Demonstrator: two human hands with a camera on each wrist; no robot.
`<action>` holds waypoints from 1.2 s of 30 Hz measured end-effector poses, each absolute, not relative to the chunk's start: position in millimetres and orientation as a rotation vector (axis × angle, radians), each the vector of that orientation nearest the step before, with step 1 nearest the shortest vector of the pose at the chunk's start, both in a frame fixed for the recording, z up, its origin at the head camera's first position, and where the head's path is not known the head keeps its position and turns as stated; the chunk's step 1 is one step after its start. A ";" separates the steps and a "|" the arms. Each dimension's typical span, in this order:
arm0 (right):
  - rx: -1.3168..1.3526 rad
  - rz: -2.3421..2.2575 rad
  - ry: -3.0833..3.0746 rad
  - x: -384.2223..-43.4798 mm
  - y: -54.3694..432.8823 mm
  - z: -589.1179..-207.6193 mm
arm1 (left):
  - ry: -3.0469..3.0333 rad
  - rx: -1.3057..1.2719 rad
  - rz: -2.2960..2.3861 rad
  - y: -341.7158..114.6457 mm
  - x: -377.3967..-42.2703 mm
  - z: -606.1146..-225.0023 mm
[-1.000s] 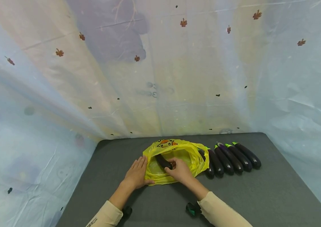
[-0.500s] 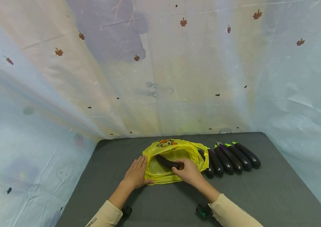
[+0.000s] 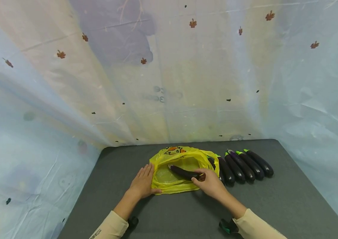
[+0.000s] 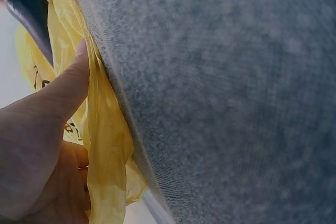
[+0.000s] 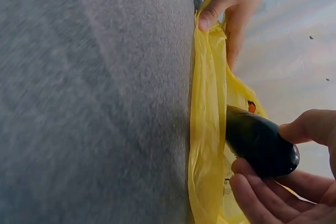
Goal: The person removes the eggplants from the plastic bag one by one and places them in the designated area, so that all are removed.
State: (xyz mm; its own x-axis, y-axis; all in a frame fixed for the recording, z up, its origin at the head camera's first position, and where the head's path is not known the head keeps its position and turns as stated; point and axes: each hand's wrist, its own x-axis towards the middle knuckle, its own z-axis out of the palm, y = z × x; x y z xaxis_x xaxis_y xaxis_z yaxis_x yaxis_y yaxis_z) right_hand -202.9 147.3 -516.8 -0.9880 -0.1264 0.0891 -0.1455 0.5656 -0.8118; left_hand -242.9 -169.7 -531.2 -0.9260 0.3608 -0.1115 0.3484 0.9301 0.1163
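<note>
A dark purple eggplant (image 3: 183, 173) lies slantwise across the mouth of a yellow plastic bag (image 3: 173, 190). My right hand (image 3: 210, 182) grips its blunt end between thumb and fingers, as the right wrist view also shows with the eggplant (image 5: 257, 140) rising out of the bag. The eggplant's other end points left, inside the bag. My left hand (image 3: 142, 181) rests against the bag's left side with its fingers straight. In the left wrist view, the thumb (image 4: 68, 85) lies along the bag's front wall (image 4: 107, 145).
Several eggplants (image 3: 246, 167) lie side by side in a row right of the bag, and the bag's right edge covers part of the nearest. All stand on a dark grey table (image 3: 288, 196). A pale patterned sheet (image 3: 204, 73) hangs behind and at the sides.
My right hand has moved right, drawing the eggplant with it, so the eggplant lies flatter and further right across the bag's mouth. My left hand has stayed at the bag's left side.
</note>
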 end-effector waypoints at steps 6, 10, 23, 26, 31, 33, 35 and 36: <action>0.254 1.486 -2.711 -197.3 162.7 -516.3 | 2.960 0.546 0.146 -170.1 -243.8 -531.9; 0.306 1.489 -2.691 -194.6 173.1 -514.5 | 2.958 0.548 0.147 -169.9 -244.1 -531.7; 0.397 1.496 -2.527 -186.8 209.7 -515.2 | 2.960 0.552 0.134 -170.1 -243.3 -531.2; 0.400 1.451 -2.493 -183.6 218.4 -515.6 | 2.958 0.550 0.140 -170.0 -242.6 -529.3; 0.398 1.392 -2.432 -177.6 234.9 -512.7 | 2.950 0.541 0.141 -170.5 -242.9 -527.7; 0.380 1.358 -2.418 -175.9 242.6 -512.0 | 2.948 0.535 0.143 -170.6 -243.1 -527.7; 0.350 1.321 -2.411 -174.5 250.6 -511.1 | 2.948 0.532 0.145 -170.7 -243.2 -527.8; 0.334 1.305 -2.406 -173.7 254.6 -510.7 | 2.949 0.533 0.146 -170.7 -243.2 -528.0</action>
